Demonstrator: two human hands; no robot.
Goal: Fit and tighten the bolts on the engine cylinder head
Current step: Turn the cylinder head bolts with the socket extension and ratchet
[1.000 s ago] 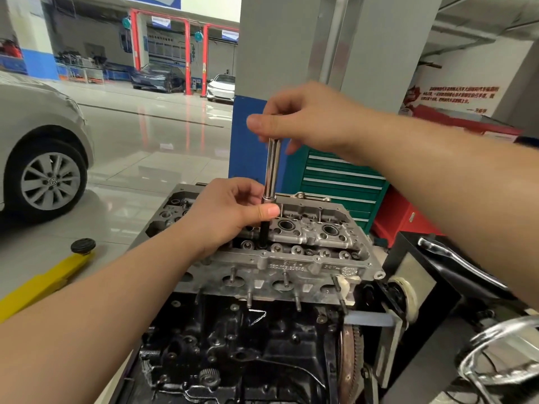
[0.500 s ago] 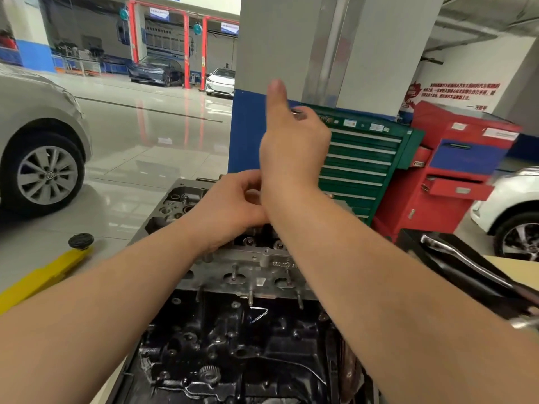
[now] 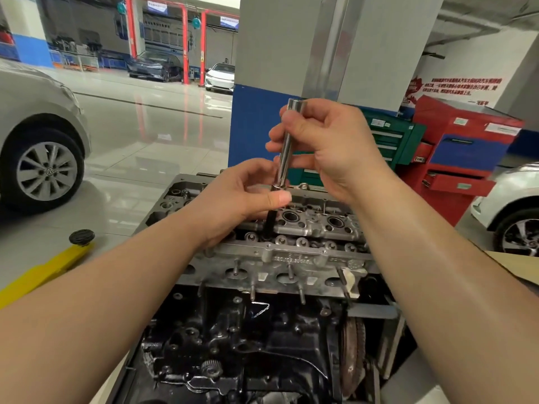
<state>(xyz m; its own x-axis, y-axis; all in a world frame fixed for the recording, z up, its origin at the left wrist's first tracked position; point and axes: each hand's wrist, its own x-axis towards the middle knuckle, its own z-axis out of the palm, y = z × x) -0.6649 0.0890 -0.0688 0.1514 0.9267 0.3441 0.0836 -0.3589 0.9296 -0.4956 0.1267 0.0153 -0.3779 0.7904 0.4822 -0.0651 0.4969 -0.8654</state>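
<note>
A grey aluminium cylinder head (image 3: 291,258) sits on a dark engine block (image 3: 248,345) in front of me. A chrome extension bar (image 3: 284,153) stands nearly upright over the head, with a black socket (image 3: 269,220) at its lower end going down into a bolt hole. My right hand (image 3: 329,150) grips the bar's upper part. My left hand (image 3: 242,196) pinches the joint where bar meets socket. The bolt itself is hidden under the socket.
A green tool cabinet (image 3: 390,144) and a red tool cart (image 3: 460,158) stand behind the engine beside a grey and blue pillar (image 3: 262,126). A silver car (image 3: 38,147) is at left, a white car (image 3: 513,205) at right, a yellow lift arm (image 3: 43,272) low left.
My right hand swung round the top of the bar, from gripping across it, through a raised thumb-up pose, back to a grip from the right. My left hand stayed on the socket.
</note>
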